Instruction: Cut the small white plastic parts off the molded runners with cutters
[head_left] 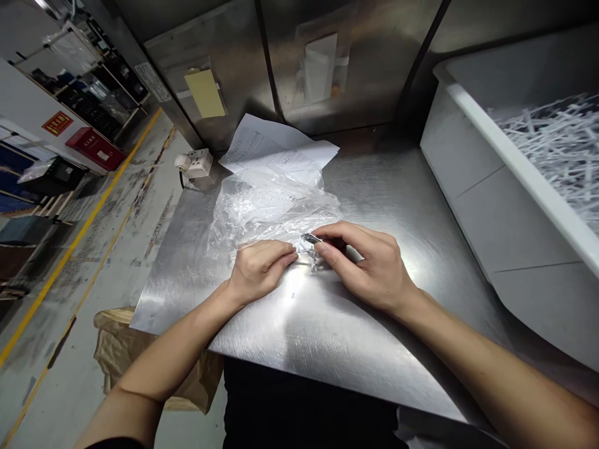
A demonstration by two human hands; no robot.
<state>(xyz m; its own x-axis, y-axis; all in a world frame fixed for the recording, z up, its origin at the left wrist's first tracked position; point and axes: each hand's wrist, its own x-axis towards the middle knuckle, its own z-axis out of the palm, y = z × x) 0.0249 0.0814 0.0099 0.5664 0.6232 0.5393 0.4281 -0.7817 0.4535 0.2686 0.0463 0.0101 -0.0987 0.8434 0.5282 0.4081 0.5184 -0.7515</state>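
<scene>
A crumpled clear plastic bag lies on the steel table, and both hands work at its near edge. My left hand is curled, its fingertips pinching the plastic there. Opposite it, my right hand pinches a small dark metal part between thumb and forefinger, right at the bag's edge. The fingertips of the two hands almost meet. What else lies inside the bag is too faint to tell.
Printed paper sheets lie behind the bag against the steel back wall. A white power socket sits at the table's far left corner. A large white bin of shredded white strips stands on the right. A brown paper sack is on the floor.
</scene>
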